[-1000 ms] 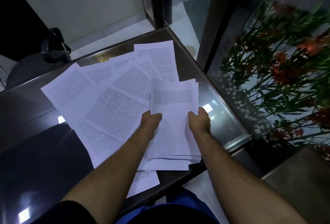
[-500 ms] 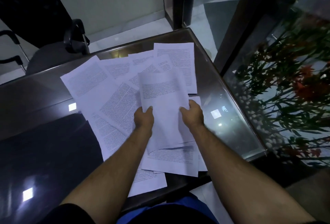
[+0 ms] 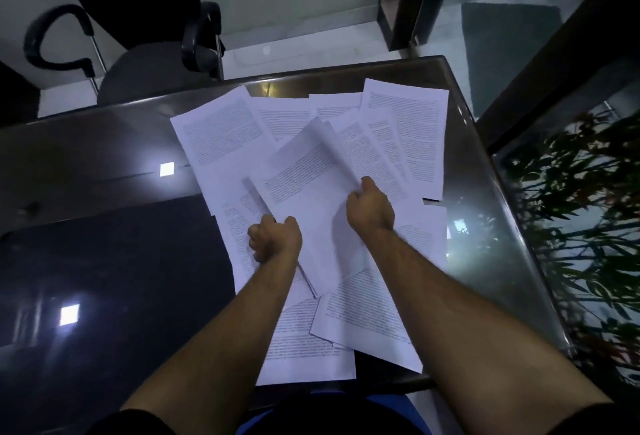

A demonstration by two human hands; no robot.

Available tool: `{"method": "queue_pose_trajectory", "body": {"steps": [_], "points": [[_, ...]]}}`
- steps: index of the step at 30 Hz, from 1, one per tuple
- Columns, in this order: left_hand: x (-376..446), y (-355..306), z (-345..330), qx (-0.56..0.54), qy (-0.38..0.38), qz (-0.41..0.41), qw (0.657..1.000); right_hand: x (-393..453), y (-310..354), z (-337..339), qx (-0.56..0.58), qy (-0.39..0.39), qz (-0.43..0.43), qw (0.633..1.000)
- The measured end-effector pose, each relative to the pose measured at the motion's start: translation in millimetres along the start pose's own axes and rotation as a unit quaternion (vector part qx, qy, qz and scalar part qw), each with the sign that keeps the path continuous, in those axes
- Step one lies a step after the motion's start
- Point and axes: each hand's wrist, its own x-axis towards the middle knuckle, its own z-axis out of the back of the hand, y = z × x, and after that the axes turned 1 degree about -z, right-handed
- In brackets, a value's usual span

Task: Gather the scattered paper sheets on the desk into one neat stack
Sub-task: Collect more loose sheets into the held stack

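both forearms reach forward over the desk (image 3: 104, 143), wrists bent down. the left hand (image 3: 275, 239) is curled round the near left edge of a small bundle of sheets (image 3: 304, 192), and the right hand (image 3: 370, 207) pinches its right edge, where the paper curls upward. the bundle is tilted, lifted above the scattered sheets (image 3: 405, 129) that fan across the glass top, overlapping one another from the far edge to the near one.

One head cam, wide-angle, looking steeply down & fwd over desk (image 3: 104, 143), close above forearms
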Motion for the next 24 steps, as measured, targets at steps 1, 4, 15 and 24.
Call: {"method": "queue_pose_trajectory", "body": {"steps": [1,4,15,24], "points": [[2,2,0,-0.007,-0.003,0.001,1.000,-1,-2,-1,-0.001,-0.001,-0.012,1.000],[4,6,2,-0.049,-0.026,0.026,0.998,-4,-11,-2,-0.015,-0.007,-0.040,0.999],[10,-21,2,-0.111,-0.001,0.111,0.988,-21,-27,9,0.011,-0.058,-0.068,0.996],[16,-18,-11,-0.003,0.006,0.088,0.996,-45,-50,21,0.028,-0.083,-0.082,0.993]]}}
